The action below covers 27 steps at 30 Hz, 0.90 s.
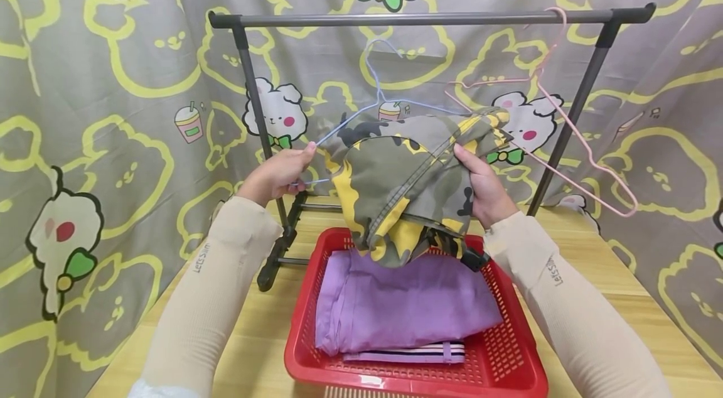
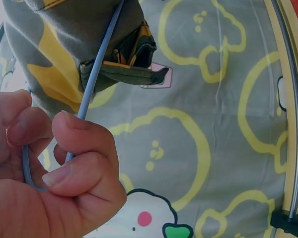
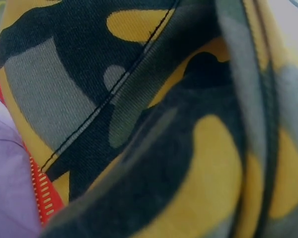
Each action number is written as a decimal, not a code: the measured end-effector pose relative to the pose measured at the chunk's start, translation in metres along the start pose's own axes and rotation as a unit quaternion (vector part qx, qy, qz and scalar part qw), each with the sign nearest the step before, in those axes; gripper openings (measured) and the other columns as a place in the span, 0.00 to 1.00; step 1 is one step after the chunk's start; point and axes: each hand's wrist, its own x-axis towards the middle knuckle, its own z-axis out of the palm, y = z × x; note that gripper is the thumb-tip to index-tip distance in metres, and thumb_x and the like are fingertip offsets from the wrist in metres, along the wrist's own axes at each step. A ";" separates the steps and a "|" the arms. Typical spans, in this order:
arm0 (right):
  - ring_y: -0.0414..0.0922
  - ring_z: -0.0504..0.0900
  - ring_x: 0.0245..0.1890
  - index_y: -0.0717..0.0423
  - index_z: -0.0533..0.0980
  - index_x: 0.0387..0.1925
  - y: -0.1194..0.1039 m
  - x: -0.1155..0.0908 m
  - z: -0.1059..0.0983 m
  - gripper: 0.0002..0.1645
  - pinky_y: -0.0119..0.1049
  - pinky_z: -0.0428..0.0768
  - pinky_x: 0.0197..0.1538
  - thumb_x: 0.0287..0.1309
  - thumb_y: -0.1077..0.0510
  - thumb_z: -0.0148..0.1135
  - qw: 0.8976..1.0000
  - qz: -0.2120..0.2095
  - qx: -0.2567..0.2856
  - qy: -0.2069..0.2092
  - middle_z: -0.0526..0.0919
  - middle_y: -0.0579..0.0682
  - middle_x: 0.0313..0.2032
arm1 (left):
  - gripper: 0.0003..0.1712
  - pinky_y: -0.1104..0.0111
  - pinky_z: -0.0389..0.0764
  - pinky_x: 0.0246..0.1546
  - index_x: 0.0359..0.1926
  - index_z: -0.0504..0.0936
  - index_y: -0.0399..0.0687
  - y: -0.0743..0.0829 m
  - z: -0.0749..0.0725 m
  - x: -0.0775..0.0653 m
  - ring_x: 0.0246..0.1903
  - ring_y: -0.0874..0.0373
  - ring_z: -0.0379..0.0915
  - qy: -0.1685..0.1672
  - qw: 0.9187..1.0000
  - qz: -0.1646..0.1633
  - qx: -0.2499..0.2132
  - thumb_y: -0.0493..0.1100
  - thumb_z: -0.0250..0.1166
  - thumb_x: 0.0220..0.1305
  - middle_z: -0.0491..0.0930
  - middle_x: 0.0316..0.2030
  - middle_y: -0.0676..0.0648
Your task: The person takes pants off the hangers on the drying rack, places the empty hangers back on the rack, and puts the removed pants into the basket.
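My left hand (image 1: 285, 172) grips the left end of a blue wire hanger (image 1: 350, 122); its fingers curl round the wire in the left wrist view. A camouflage garment (image 1: 407, 166) in grey, green, black and yellow hangs folded over this hanger, above the basket. At its right side my right hand (image 1: 488, 188) holds the cloth, thumb on the near face and the other fingers hidden behind it. The camouflage cloth (image 3: 139, 124) fills most of the right wrist view, where the hand itself is out of sight. The hanger's hook points up, below the rack's bar.
A dark metal rack (image 1: 452, 19) stands on the wooden table (image 1: 248, 348). From its bar's right end hangs a pink hanger (image 1: 565, 113). A red basket (image 1: 418, 380) in front holds folded purple cloth (image 1: 407, 304). A patterned grey curtain (image 1: 141, 209) surrounds the table.
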 end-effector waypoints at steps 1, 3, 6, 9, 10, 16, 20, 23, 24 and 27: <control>0.44 0.82 0.30 0.57 0.73 0.35 0.000 0.000 0.000 0.08 0.33 0.79 0.33 0.66 0.59 0.47 1.000 0.001 -0.002 -0.002 0.83 0.52 0.32 | 0.29 0.69 0.67 0.24 0.23 0.57 0.48 -0.001 -0.001 0.001 0.21 0.56 0.66 0.000 1.000 0.000 -0.001 0.67 0.44 0.62 0.58 0.25 0.48; 0.44 0.82 0.30 0.57 0.74 0.35 -0.001 0.000 -0.001 0.09 0.33 0.79 0.33 0.66 0.58 0.47 1.000 0.005 -0.002 -0.006 0.83 0.52 0.32 | 0.29 0.69 0.67 0.23 0.22 0.57 0.48 -0.002 -0.001 0.001 0.21 0.56 0.66 0.000 1.000 -0.001 -0.004 0.67 0.44 0.62 0.58 0.26 0.48; 0.45 0.82 0.30 0.58 0.74 0.35 -0.002 -0.001 -0.001 0.11 0.34 0.79 0.33 0.66 0.57 0.47 1.000 0.011 0.006 -0.014 0.83 0.52 0.32 | 0.29 0.69 0.67 0.24 0.21 0.57 0.48 -0.002 -0.002 0.002 0.22 0.55 0.66 -0.004 1.000 -0.001 -0.012 0.67 0.45 0.61 0.58 0.26 0.48; 0.45 0.82 0.30 0.58 0.75 0.35 -0.003 -0.002 -0.002 0.11 0.34 0.79 0.33 0.66 0.57 0.47 1.000 0.011 0.008 -0.018 0.83 0.52 0.32 | 0.29 0.68 0.66 0.23 0.20 0.57 0.48 -0.002 -0.004 0.002 0.21 0.55 0.65 -0.005 1.000 -0.002 -0.022 0.66 0.46 0.61 0.57 0.26 0.48; 0.45 0.82 0.30 0.58 0.75 0.35 -0.003 -0.002 -0.003 0.11 0.33 0.79 0.34 0.66 0.57 0.47 1.000 0.012 0.011 -0.019 0.83 0.52 0.32 | 0.28 0.69 0.66 0.23 0.20 0.57 0.49 -0.002 -0.004 0.002 0.21 0.55 0.65 -0.006 1.000 -0.001 -0.026 0.66 0.46 0.61 0.57 0.25 0.48; 0.44 0.82 0.31 0.58 0.74 0.36 -0.004 -0.004 -0.003 0.09 0.33 0.79 0.35 0.65 0.58 0.49 1.000 0.006 0.011 -0.008 0.83 0.52 0.33 | 0.28 0.70 0.66 0.21 0.20 0.57 0.49 -0.004 -0.007 0.005 0.20 0.56 0.64 -0.012 0.999 0.007 -0.031 0.65 0.46 0.62 0.56 0.25 0.49; 0.44 0.82 0.31 0.57 0.73 0.36 -0.004 -0.005 -0.003 0.07 0.33 0.78 0.35 0.64 0.58 0.50 1.000 -0.001 0.004 0.001 0.82 0.51 0.33 | 0.27 0.70 0.66 0.21 0.21 0.58 0.48 -0.005 -0.009 0.005 0.20 0.56 0.65 -0.005 1.000 0.015 -0.020 0.65 0.46 0.63 0.56 0.26 0.49; 0.44 0.82 0.31 0.57 0.73 0.35 -0.005 -0.006 -0.004 0.08 0.33 0.78 0.35 0.65 0.58 0.49 1.000 -0.001 0.002 0.002 0.82 0.51 0.32 | 0.27 0.70 0.66 0.20 0.22 0.58 0.47 -0.006 -0.010 0.006 0.20 0.57 0.65 -0.004 1.000 0.019 -0.015 0.64 0.46 0.64 0.55 0.26 0.49; 0.44 0.82 0.31 0.57 0.73 0.35 -0.006 -0.007 -0.004 0.08 0.33 0.78 0.35 0.65 0.58 0.49 1.000 0.001 0.004 0.001 0.82 0.51 0.32 | 0.27 0.71 0.66 0.20 0.22 0.58 0.47 -0.007 -0.011 0.006 0.20 0.57 0.65 -0.004 1.000 0.019 -0.014 0.64 0.46 0.64 0.55 0.26 0.49; 0.44 0.82 0.30 0.58 0.74 0.35 -0.007 -0.008 -0.004 0.09 0.33 0.79 0.35 0.65 0.57 0.49 1.000 0.008 0.008 0.000 0.82 0.52 0.32 | 0.27 0.71 0.66 0.21 0.24 0.58 0.46 -0.009 -0.013 0.007 0.21 0.56 0.65 -0.005 1.000 0.013 -0.014 0.65 0.46 0.63 0.54 0.27 0.49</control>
